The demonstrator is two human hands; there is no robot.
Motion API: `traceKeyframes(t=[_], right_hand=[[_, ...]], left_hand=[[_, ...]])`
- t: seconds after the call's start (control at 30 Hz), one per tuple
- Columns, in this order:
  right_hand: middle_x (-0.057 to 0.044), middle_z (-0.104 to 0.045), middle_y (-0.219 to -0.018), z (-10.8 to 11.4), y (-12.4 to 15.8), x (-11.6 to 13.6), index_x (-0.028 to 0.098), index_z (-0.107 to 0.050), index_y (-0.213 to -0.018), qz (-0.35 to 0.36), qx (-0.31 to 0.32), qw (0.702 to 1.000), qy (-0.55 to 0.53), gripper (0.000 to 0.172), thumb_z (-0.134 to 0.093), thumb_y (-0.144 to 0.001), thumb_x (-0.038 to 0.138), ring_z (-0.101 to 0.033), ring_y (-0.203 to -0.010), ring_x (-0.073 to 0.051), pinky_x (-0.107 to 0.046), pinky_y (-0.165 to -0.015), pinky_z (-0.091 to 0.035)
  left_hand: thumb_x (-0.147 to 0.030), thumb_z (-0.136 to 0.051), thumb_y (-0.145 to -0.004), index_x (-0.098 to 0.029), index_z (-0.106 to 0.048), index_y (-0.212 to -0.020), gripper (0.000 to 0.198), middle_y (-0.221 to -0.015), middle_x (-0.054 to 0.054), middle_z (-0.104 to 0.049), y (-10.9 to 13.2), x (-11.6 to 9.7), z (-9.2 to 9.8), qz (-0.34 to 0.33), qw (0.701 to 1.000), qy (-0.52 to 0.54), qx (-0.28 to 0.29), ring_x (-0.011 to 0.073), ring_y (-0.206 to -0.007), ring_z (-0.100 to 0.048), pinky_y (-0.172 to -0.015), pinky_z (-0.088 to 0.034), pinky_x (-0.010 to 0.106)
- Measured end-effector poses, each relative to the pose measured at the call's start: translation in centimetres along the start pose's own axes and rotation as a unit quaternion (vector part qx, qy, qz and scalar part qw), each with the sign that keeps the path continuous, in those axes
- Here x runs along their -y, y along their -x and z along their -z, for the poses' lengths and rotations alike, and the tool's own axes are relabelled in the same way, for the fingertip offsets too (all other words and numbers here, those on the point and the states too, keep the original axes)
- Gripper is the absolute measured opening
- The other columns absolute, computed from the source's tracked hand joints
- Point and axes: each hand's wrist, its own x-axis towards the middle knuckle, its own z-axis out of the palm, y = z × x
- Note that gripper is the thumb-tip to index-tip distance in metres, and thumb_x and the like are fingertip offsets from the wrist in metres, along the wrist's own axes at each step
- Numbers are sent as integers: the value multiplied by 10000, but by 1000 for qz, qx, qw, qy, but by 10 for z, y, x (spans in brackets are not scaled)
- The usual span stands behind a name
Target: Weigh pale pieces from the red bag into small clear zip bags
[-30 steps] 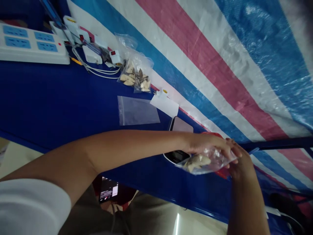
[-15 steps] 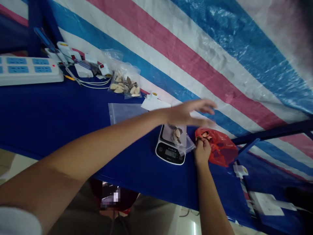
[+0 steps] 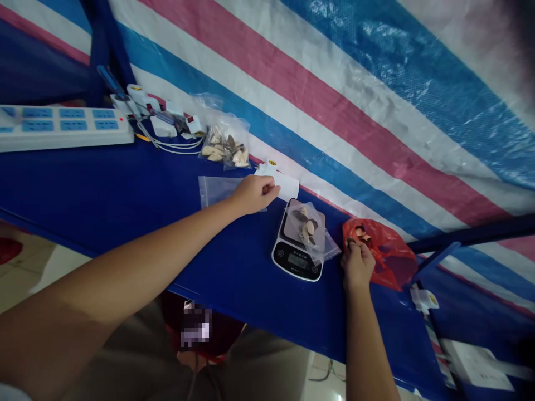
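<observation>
My left hand (image 3: 254,193) rests curled on the empty clear zip bag (image 3: 217,189) lying on the blue table, its fingertips at the white card (image 3: 283,184). A small digital scale (image 3: 297,245) stands to its right with a clear bag of pale pieces (image 3: 308,227) lying on its platform. My right hand (image 3: 358,264) is closed at the mouth of a red plastic bag (image 3: 384,256), pinching its edge or some small pieces; which, I cannot make out.
A filled clear bag of pale pieces (image 3: 224,146) lies further back. A white power strip (image 3: 62,128) and several white chargers with cables (image 3: 161,125) sit at the back left. A striped tarp (image 3: 355,94) hangs behind the table. The table's front edge runs below my arms.
The bag of pieces went from both hands onto the scale. My left hand then drew back left to the empty bag and card; my right hand settled at the red bag.
</observation>
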Motion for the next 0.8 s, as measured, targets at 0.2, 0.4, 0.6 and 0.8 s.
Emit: traceKeyframes(t=[0.2, 0.4, 0.6, 0.8], right_hand=[[111, -383, -500, 6, 11, 9, 210, -576, -839, -8, -8, 999, -33, 244, -677, -698, 381, -288, -389, -57, -187, -379, -206], [50, -575, -581, 15, 10, 8, 175, -655, -917, -27, 16, 999, 4, 344, -741, -719, 443, -340, -388, -62, -203, -380, -213], [5, -636, -618, 21, 9, 6, 121, -753, -1028, -15, -15, 993, 116, 563, -760, -705, 582, -394, -433, -91, -237, -415, -294], [61, -457, -464, 32, 24, 10, 113, -755, -902, -40, -6, 991, 129, 556, -772, -678, 621, -361, -416, -96, -238, -407, -257]], left_hand=[[-342, -548, -831, -199, -389, -556, 348, -512, -26, -439, -2, 1, -2, -16, 998, -54, 43, 98, -512, -361, -564, -250, 304], [-346, -540, -829, -203, -386, -549, 350, -504, -25, -421, -2, 3, -1, -17, 997, -51, 53, 104, -517, -365, -573, -248, 307], [-338, -564, -819, -198, -387, -549, 352, -504, -29, -427, -1, 5, -3, -12, 998, -32, 49, 99, -512, -351, -570, -236, 306], [-344, -550, -828, -203, -398, -549, 347, -510, -24, -434, -1, 4, -3, -13, 998, -38, 57, 107, -527, -368, -579, -250, 309]])
